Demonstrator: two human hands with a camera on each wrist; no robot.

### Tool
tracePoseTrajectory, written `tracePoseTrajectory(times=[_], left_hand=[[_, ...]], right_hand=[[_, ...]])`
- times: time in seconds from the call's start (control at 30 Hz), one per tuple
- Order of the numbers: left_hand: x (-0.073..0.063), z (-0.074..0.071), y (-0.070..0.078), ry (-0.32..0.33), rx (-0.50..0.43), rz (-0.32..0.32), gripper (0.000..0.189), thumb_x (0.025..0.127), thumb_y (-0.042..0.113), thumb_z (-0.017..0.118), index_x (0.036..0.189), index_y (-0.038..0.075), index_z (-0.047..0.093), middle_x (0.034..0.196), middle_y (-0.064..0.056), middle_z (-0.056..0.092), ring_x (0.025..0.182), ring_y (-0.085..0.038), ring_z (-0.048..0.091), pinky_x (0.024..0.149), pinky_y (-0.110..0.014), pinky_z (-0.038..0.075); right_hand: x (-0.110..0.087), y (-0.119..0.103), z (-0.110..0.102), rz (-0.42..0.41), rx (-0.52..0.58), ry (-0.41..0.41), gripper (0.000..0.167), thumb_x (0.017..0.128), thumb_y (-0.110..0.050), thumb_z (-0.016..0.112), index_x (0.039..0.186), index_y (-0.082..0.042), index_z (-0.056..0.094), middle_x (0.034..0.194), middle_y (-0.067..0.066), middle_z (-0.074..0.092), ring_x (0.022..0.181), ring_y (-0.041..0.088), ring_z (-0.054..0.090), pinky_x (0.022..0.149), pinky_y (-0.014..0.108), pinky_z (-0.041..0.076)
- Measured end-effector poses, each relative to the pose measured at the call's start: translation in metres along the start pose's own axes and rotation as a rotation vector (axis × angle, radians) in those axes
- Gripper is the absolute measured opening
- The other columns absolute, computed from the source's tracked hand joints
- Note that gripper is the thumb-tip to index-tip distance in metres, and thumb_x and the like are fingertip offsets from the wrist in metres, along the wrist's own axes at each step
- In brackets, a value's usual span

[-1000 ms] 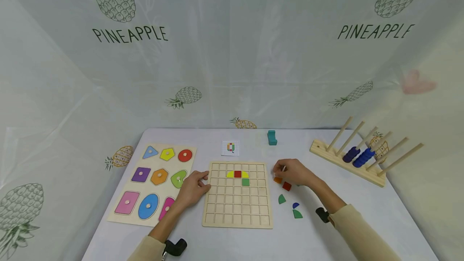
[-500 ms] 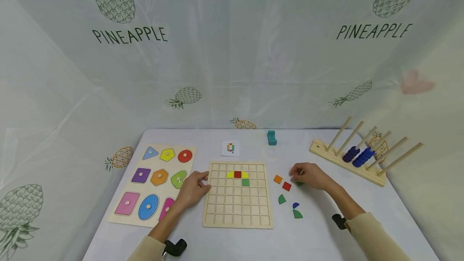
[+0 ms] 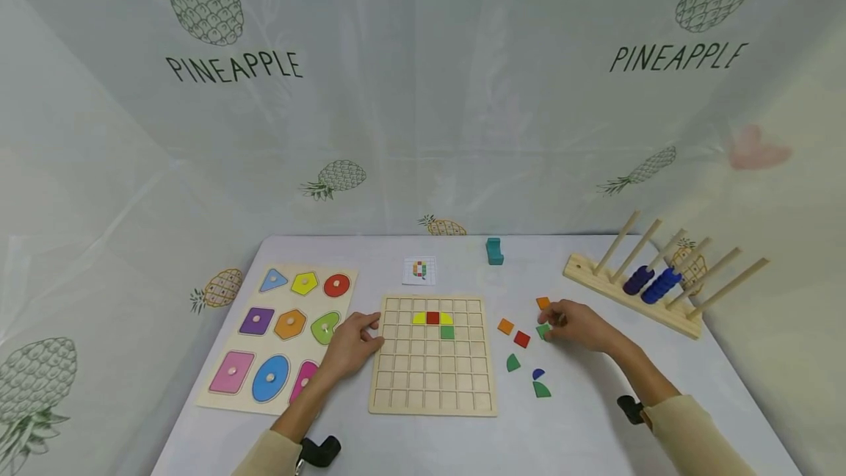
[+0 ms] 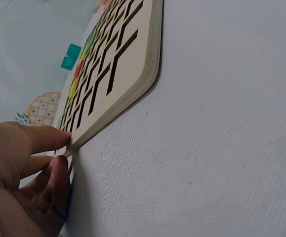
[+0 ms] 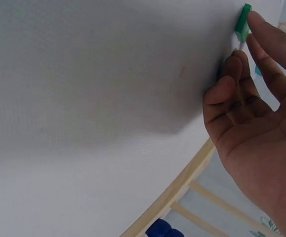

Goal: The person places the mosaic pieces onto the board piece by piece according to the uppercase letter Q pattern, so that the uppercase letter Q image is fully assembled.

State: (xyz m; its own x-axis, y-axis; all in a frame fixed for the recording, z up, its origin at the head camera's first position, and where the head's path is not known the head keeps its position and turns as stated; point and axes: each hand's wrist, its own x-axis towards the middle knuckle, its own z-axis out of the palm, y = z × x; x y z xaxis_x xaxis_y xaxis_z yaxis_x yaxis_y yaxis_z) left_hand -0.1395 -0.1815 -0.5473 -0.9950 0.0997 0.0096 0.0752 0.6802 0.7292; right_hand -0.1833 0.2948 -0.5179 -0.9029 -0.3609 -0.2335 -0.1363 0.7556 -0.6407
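Note:
The wooden grid board (image 3: 432, 391) lies flat, with two yellow tiles, a red tile (image 3: 432, 318) and a green tile (image 3: 447, 332) in its upper cells. At its left edge the thumb and fingers of my left hand (image 3: 353, 347) grip the rim; the left wrist view shows the thumb over the edge (image 4: 133, 89). To the right, my right hand (image 3: 581, 325) has thumb and index finger at a loose green tile (image 5: 243, 23), apparently pinching it by its ends. Fingers partly hide that tile in the head view. An orange tile (image 3: 543, 303) lies just beyond the fingers.
Loose orange (image 3: 505, 326), red (image 3: 522, 339), green and blue pieces lie between the board and right hand. A knobbed shape puzzle (image 3: 264, 329) is at left, a pattern card (image 3: 419, 270) and teal block (image 3: 495, 251) behind, a peg stand (image 3: 634, 300) at right.
The right hand has moved right, away from the near orange and red tiles, to the green tile. Another orange tile has come into view behind it. The left hand stays put.

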Motion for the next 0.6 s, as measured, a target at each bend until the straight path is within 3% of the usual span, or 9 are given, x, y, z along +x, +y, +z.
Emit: tracePoseTrajectory(times=[0.6], left_hand=[[0.0004, 0.0014, -0.0018, 0.01, -0.017, 0.004, 0.05, 0.086, 0.011, 0.077, 0.133, 0.001, 0.064, 0.101, 0.001, 0.062, 0.075, -0.006, 0.059, 0.064, -0.023, 0.046]], right_hand=[[-0.0027, -0.0058, 0.0014, -0.05, -0.045, 0.025, 0.021, 0.084, -0.012, 0.08, 0.1, -0.01, 0.066, 0.09, 0.001, 0.06, 0.084, 0.018, 0.053, 0.071, 0.029, 0.046]])
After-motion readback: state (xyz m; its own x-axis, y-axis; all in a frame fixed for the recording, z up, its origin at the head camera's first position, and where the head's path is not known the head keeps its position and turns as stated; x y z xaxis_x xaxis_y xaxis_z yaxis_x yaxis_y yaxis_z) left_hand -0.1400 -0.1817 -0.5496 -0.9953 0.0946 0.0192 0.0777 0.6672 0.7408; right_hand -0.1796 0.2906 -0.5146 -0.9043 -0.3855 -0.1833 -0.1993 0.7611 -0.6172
